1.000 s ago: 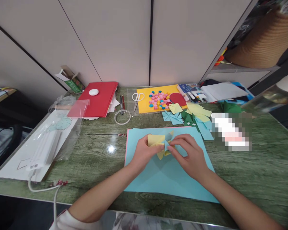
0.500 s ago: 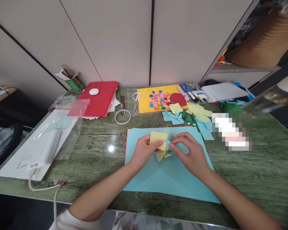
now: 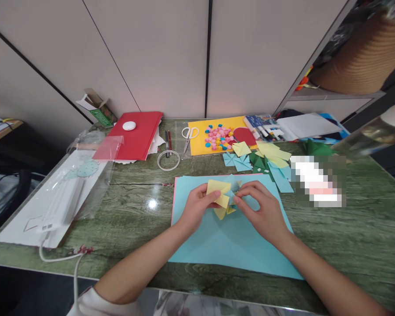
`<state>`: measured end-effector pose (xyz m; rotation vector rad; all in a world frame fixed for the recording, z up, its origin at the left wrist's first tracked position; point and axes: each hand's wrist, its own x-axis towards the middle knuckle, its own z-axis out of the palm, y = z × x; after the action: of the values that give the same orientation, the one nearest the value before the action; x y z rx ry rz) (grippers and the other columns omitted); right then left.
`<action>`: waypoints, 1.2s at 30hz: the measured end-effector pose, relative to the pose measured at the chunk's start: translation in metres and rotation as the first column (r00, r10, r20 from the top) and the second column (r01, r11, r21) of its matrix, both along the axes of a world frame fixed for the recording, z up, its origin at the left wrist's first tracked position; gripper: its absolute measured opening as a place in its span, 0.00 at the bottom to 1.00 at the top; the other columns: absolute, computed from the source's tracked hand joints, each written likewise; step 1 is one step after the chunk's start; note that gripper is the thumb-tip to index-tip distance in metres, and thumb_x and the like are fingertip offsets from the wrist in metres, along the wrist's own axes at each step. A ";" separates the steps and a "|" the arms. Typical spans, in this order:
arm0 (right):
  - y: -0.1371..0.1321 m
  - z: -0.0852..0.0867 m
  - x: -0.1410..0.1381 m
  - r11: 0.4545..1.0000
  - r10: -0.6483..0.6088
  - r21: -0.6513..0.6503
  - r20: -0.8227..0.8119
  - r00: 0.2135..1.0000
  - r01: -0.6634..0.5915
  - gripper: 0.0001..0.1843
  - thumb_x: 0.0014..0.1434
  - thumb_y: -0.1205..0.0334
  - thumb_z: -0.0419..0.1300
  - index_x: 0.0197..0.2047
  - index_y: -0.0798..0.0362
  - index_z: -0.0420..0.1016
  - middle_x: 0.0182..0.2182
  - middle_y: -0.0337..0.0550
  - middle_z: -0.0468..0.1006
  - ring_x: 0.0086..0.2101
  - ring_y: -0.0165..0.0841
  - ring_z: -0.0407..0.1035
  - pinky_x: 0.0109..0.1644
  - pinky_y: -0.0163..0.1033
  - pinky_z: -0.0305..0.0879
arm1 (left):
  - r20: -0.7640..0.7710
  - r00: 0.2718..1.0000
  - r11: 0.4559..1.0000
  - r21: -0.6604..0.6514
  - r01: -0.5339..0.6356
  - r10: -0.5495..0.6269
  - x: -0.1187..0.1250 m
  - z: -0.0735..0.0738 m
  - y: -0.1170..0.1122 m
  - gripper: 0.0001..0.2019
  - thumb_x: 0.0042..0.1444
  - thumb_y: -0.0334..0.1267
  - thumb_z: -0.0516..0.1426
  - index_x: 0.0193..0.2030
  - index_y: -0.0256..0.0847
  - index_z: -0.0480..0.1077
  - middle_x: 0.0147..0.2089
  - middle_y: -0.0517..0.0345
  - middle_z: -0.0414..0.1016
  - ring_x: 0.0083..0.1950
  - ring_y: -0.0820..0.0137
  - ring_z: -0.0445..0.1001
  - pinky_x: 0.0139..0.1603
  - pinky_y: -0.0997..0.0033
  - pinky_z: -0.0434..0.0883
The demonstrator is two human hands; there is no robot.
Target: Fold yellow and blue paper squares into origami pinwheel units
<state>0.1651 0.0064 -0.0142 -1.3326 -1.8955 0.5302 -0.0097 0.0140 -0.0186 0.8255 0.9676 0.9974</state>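
Observation:
My left hand and my right hand meet over a large light blue paper sheet on the green table. Between them is a folded paper piece made of yellow and light blue flaps. My left thumb and fingers pinch a yellow flap from the left. The fingertips of my right hand pinch the blue part from the right. A pink sheet edge shows under the blue sheet at its left side.
Behind lie folded paper shapes in blue, yellow and green, a yellow card with small coloured beads, white scissors, a tape ring, pens, a red folder and a clear plastic sleeve at the left.
The yellow flap has been turned up a little and the piece has shifted slightly away from me. Both hands keep their pinch on it.

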 end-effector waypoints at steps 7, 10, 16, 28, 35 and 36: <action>0.000 0.001 0.000 1.000 -0.008 0.005 0.007 1.000 0.008 0.04 0.55 0.62 0.56 0.29 0.50 0.68 0.32 0.41 0.70 0.38 0.35 0.67 0.40 0.41 0.64 | -0.060 0.998 0.999 0.033 -0.007 0.009 0.001 -0.004 0.000 0.15 0.43 0.40 0.63 0.37 0.35 0.70 0.33 0.56 0.72 0.32 0.72 0.69 0.33 0.72 0.68; 0.000 0.001 -0.001 1.000 -0.002 0.018 0.010 1.000 0.002 0.04 0.56 0.61 0.56 0.30 0.49 0.68 0.32 0.41 0.70 0.37 0.35 0.67 0.39 0.41 0.64 | -0.084 0.996 0.999 0.023 -0.024 0.026 0.001 -0.004 0.000 0.15 0.42 0.41 0.63 0.36 0.35 0.70 0.32 0.56 0.73 0.32 0.72 0.70 0.33 0.72 0.68; -0.001 0.000 -0.001 1.000 0.006 0.008 0.008 1.000 -0.006 0.02 0.55 0.62 0.57 0.30 0.49 0.68 0.32 0.41 0.70 0.38 0.34 0.66 0.40 0.40 0.64 | -0.111 0.993 0.999 -0.003 -0.040 0.039 0.003 -0.001 0.000 0.14 0.42 0.39 0.63 0.35 0.35 0.69 0.32 0.57 0.72 0.31 0.72 0.69 0.33 0.73 0.68; -0.001 0.001 0.000 0.999 0.045 -0.014 -0.004 0.999 -0.045 0.09 0.54 0.57 0.58 0.39 0.48 0.69 0.34 0.41 0.71 0.35 0.34 0.68 0.38 0.39 0.66 | -0.026 0.998 0.997 -0.053 -0.064 0.062 0.003 -0.002 0.000 0.17 0.39 0.38 0.65 0.36 0.35 0.69 0.34 0.56 0.73 0.33 0.71 0.70 0.36 0.71 0.66; -0.002 0.002 0.001 0.993 -0.030 -0.116 0.011 0.999 0.031 0.07 0.52 0.59 0.60 0.36 0.48 0.68 0.32 0.37 0.75 0.32 0.32 0.69 0.37 0.39 0.65 | 0.031 0.996 0.996 -0.048 -0.078 0.079 0.001 -0.001 0.001 0.17 0.40 0.37 0.65 0.38 0.36 0.67 0.37 0.54 0.73 0.37 0.70 0.71 0.41 0.69 0.66; -0.002 0.002 0.001 0.993 -0.027 -0.114 0.019 0.999 0.029 0.06 0.53 0.59 0.59 0.35 0.48 0.69 0.31 0.36 0.75 0.32 0.32 0.69 0.37 0.39 0.65 | 0.034 0.997 0.997 -0.045 -0.070 0.072 0.001 -0.002 0.001 0.16 0.41 0.37 0.64 0.37 0.36 0.67 0.36 0.56 0.73 0.36 0.71 0.70 0.40 0.69 0.66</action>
<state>0.1658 0.0044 -0.0120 -1.4397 -1.8818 0.6223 -0.0088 0.0145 -0.0204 0.7389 0.9910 1.0447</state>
